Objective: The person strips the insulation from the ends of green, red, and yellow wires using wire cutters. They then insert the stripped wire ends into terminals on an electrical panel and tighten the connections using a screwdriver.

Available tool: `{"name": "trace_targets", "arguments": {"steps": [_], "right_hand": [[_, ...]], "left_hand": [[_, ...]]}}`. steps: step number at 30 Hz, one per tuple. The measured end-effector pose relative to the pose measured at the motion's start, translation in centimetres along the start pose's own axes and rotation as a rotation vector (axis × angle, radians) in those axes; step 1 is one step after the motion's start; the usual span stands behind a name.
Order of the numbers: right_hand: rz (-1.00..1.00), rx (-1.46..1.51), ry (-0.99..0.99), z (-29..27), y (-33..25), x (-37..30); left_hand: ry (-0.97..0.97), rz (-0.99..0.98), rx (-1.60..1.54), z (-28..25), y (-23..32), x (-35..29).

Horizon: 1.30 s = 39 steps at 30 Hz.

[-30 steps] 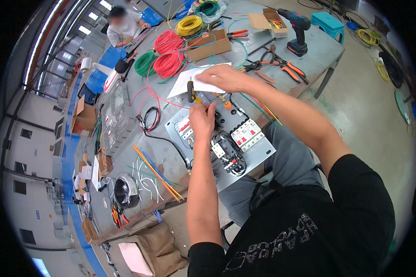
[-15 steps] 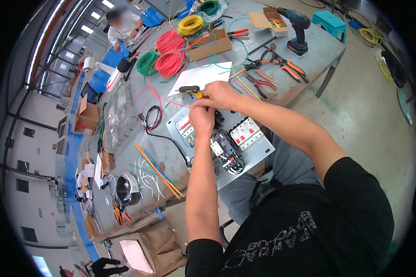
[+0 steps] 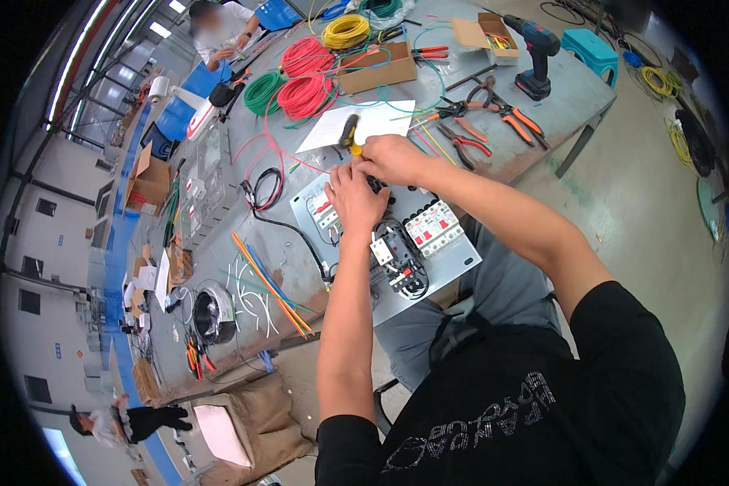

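My right hand [image 3: 393,159] is closed around the lower part of a screwdriver [image 3: 349,131] with a black-and-yellow handle that looks T-shaped; its tip is hidden. Just below, my left hand [image 3: 355,198] lies with its fingers apart over the top part of a grey metal mounting plate [image 3: 454,267]. The plate rests at the table's edge by my lap. On it sit a white breaker with a red lever [image 3: 322,209], a row of white breakers with red switches [image 3: 433,229], and a coil of black wires [image 3: 413,283]. What lies directly beneath my hands is mostly hidden.
White paper [image 3: 389,121] lies beyond my hands, with pliers [image 3: 466,148] to its right. Red wire coils [image 3: 306,93], an open cardboard box [image 3: 381,71] and a cordless drill [image 3: 535,57] stand farther back. Coloured wires [image 3: 271,283] lie left. Another person [image 3: 223,36] works at the far left.
The screwdriver's handle has turned from nearly level to more upright. My left hand's fingers have spread and moved slightly down from the tool. The whole view has shifted a little.
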State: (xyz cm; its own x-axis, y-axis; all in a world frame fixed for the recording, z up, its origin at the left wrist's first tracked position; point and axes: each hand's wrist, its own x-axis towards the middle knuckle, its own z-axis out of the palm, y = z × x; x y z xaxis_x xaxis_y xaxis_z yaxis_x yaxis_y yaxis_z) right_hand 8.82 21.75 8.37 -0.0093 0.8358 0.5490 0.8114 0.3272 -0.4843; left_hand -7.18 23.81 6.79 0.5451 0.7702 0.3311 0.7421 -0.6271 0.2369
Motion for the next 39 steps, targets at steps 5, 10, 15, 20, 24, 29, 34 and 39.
{"name": "trace_targets", "arguments": {"steps": [5,10,15,20,24,29,34,39], "right_hand": [[0.063,0.151,-0.161,0.1,-1.2,0.0],[0.144,0.140,-0.048,-0.8,-1.5,0.0],[0.119,0.008,0.006,-0.2,-3.1,-0.1],[0.120,-0.108,-0.093,-0.5,-3.2,0.6],[0.080,-0.106,-0.210,0.0,-0.9,0.9],[0.104,0.016,-0.229,-1.0,-1.8,0.8],[0.165,0.177,-0.227,-0.8,-0.5,-0.4],[0.154,0.220,-0.314,-1.2,-2.3,0.2]], "left_hand": [[0.000,-0.055,0.045,-0.6,-1.0,-0.8],[-0.229,-0.157,0.128,-0.3,0.5,1.4],[-0.165,-0.186,0.137,1.8,-0.1,1.7],[-0.156,-0.184,0.126,1.3,-0.6,1.4],[-0.148,-0.175,0.087,1.6,-0.9,1.5],[-0.116,-0.195,-0.025,2.3,-1.6,1.2],[-0.060,-0.173,-0.075,2.1,-1.2,1.0],[-0.057,-0.183,-0.080,2.3,-1.9,0.8]]}}
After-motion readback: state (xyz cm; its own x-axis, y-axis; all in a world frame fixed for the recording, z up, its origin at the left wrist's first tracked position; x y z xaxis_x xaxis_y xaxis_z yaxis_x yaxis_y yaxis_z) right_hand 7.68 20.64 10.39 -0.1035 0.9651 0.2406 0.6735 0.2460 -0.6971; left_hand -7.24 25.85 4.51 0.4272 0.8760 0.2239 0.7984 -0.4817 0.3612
